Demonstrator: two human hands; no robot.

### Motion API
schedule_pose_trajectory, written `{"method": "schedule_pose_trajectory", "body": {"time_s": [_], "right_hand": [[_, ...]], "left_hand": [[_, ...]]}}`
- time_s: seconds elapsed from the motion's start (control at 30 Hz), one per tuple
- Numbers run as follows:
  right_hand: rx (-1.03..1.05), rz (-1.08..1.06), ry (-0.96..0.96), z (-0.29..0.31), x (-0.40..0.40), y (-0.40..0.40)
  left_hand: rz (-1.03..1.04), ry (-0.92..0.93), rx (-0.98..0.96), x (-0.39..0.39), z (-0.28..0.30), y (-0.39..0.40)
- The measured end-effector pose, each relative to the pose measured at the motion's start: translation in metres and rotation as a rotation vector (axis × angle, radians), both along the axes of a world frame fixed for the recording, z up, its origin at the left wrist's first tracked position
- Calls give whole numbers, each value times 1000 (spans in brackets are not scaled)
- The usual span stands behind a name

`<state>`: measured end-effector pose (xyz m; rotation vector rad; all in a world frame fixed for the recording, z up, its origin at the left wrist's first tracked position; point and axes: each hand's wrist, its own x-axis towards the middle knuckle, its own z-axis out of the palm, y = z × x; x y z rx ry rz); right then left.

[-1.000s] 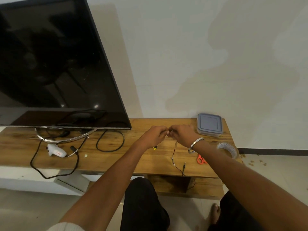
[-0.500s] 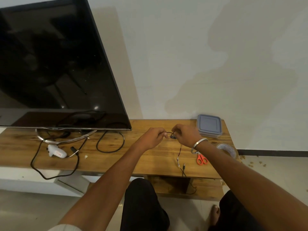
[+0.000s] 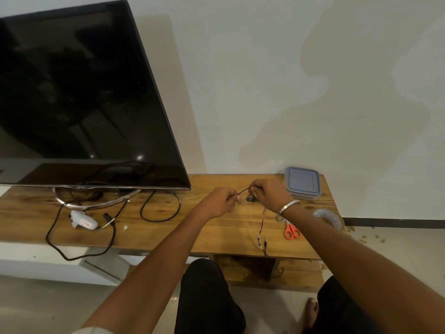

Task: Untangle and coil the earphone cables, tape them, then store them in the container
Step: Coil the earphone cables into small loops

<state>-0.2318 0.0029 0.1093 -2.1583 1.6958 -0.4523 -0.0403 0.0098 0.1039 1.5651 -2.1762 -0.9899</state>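
Observation:
A thin black earphone cable is stretched between my two hands above the wooden table. My left hand pinches one part of it. My right hand grips a small dark bundle of the cable, and the loose end with its jack hangs down past the table's front edge. The grey lidded container stands at the back right, just beyond my right hand. A roll of clear tape lies to the right of my wrist, and orange-handled scissors lie below it.
A large black TV on a metal stand fills the left of the table. A black power cable loops beneath it, and a white adapter lies beside another lead. The wall stands close behind. My knees are below the table edge.
My hands have drawn apart, so a short length of cable now shows between them. The hanging end has shifted slightly to the right.

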Motion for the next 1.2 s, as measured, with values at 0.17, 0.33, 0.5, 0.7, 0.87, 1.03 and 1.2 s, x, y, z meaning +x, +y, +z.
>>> {"method": "schedule_pose_trajectory", "body": {"time_s": [0.17, 0.33, 0.5, 0.7, 0.87, 1.03, 1.2], "right_hand": [[-28, -47, -35, 1, -7, 0], [-46, -110, -85, 0, -13, -2], [-45, -181, -33, -7, -14, -3], [-10, -184, -14, -14, -15, 2], [38, -89, 17, -17, -10, 8], [102, 6, -57, -17, 1, 14], [271, 132, -205, -22, 12, 15]], "left_hand": [[-1, -2, 60, 4, -2, 3], [20, 30, 177, 5, -1, 7], [23, 265, 329, 1, 5, 12], [86, 698, 453, -5, 17, 20], [129, 1014, 449, -13, 29, 23], [145, 1161, 423, -19, 33, 18], [130, 1165, 384, -22, 31, 17]]}}
